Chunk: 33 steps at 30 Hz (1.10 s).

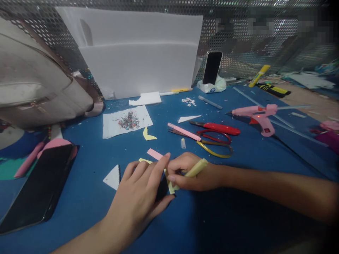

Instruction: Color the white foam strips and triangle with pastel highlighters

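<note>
From the head view — the right hand pinches a yellow marker over yellow paper at near centre, while the left hand, fingers loosely spread, covers part of it! A pink strip pokes out beyond. Farther right, a pink pen lies across scissors — then the glue gun. Phone at near left.

The tabletop is blue. The marker pen is pale yellow, one paper strip yellow, another pink. The hot glue gun is pink with a black cable; the scissors have red and yellow handles. Multicoloured specks dot a white paper sheet.
</note>
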Each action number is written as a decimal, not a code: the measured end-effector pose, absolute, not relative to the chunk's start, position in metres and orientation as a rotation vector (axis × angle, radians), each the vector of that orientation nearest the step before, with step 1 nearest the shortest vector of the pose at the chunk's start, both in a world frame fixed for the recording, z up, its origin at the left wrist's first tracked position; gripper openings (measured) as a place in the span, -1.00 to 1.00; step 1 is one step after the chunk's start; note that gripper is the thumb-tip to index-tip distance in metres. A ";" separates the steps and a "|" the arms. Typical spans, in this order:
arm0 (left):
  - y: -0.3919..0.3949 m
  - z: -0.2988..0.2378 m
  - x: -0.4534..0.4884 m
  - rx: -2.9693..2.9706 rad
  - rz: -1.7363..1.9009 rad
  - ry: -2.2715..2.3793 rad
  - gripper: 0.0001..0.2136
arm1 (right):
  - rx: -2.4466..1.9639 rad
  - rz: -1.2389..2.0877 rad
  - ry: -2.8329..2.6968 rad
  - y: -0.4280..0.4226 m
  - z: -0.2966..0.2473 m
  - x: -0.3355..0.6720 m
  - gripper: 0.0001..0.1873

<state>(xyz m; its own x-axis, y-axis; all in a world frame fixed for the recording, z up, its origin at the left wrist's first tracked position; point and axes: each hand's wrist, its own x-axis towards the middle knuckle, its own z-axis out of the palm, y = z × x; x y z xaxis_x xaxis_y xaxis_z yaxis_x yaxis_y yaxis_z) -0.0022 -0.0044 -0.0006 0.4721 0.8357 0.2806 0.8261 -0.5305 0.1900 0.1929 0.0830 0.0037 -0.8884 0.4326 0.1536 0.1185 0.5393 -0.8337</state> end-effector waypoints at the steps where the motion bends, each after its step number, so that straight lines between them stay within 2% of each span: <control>1: -0.004 -0.001 -0.002 2.663 0.533 1.510 -0.19 | -0.447 1.300 -2.437 0.083 0.004 0.193 -0.74; 5: -0.004 -0.001 -0.003 2.649 0.543 1.500 -0.23 | -0.555 1.246 -2.387 0.082 0.005 0.192 -0.75; 33: -0.005 -0.003 -0.004 2.634 0.642 1.437 -0.29 | -0.569 1.296 -2.356 0.082 0.006 0.194 -0.68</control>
